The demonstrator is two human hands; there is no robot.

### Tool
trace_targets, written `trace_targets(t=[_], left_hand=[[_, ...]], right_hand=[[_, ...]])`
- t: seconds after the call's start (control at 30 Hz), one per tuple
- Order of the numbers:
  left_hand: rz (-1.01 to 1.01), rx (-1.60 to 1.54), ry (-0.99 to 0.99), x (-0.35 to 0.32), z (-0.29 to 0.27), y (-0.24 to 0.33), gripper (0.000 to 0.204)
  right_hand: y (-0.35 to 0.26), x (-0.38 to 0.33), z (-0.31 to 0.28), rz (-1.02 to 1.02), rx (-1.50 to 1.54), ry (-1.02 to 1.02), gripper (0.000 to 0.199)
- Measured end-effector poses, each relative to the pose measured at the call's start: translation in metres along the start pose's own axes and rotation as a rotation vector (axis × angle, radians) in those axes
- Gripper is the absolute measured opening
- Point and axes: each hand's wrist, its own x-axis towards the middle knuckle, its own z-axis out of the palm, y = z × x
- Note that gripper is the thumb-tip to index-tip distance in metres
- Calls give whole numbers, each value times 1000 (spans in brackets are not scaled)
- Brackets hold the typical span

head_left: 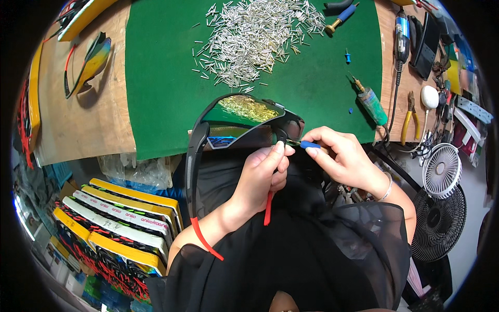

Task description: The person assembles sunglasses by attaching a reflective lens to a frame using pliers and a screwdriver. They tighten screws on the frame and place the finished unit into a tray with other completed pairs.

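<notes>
Left grip [265, 167] pinches the sunglasses [244, 111] at their four o'clock, right grip [339, 155] a blue-handled tool [310, 144]; likely light, springy, scratchable, best held by edges.

A green mat [161, 99] covers part of a wooden table [106, 127].

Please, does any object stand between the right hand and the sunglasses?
Only the small blue-handled tool, which the right hand itself holds, pointing toward the sunglasses beside the left hand's fingertips. Nothing else visible stands between them.
</notes>
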Motion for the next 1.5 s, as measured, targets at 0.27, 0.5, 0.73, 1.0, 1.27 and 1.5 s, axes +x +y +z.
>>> trace_targets(t=[0.27, 0.5, 0.73, 1.0, 1.27, 1.5], left_hand=[[5, -13, 1, -1, 2, 0, 25], [-9, -23, 0, -2, 2, 2, 26], [-41, -29, -5, 0, -1, 6, 29], [-39, 4, -59, 4, -7, 1, 30], [-23, -21, -78, 3, -5, 2, 30], [-116, -5, -98, 5, -7, 9, 32]], right_hand=[[-1, -1, 2, 16, -9, 19, 14], [-5, 0, 3, -216, -242, 153, 15], [-27, 5, 5, -301, -635, 159, 13], [-34, 12, -3, -173, -545, 27, 18], [-38, 13, -1, 240, -189, -82, 20], [-42, 12, 0, -261, -717, 76, 13]])
